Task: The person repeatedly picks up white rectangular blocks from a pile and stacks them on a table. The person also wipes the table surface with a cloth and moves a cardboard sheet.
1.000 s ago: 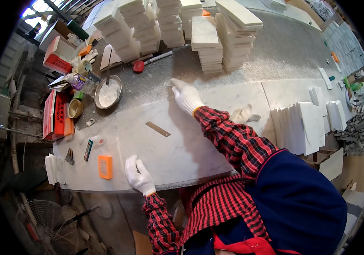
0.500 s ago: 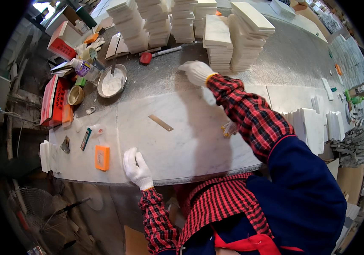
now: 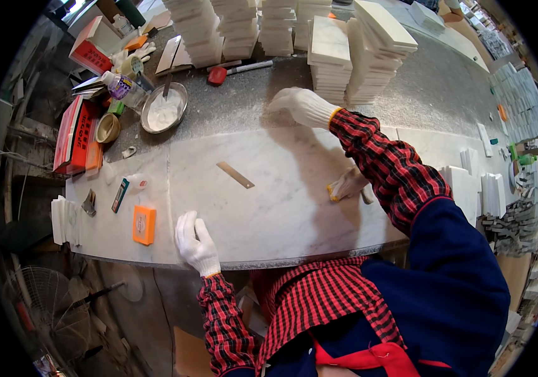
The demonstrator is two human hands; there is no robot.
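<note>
My left hand [image 3: 196, 246], in a white knit glove, rests at the front edge of the marble slab [image 3: 262, 226]. Its thumb stands apart from the fingers, and it holds nothing. Farther off, my right hand [image 3: 306, 107], gloved the same way, reaches over the dusty grey tabletop just beyond the slab. Its fingers point left and bend down loosely; nothing shows in them, though the tips are slightly blurred. Between the hands a thin flat metal strip [image 3: 235, 174] lies on the slab. Under my right forearm sits a crumpled, soiled glove [image 3: 346, 185], partly covered by the sleeve.
Stacks of white stone tiles [image 3: 330, 60] stand close behind my right hand. A metal bowl of white powder [image 3: 164, 112], a plastic bottle [image 3: 123, 89] and red boxes [image 3: 79, 138] are at left. An orange box [image 3: 144, 225] lies beside my left hand. More tiles [image 3: 460, 188] stand at right.
My right hand has shifted slightly to the right with its forearm, showing more of the crumpled glove. My left hand stays at the slab's edge. The whole view has moved a little.
</note>
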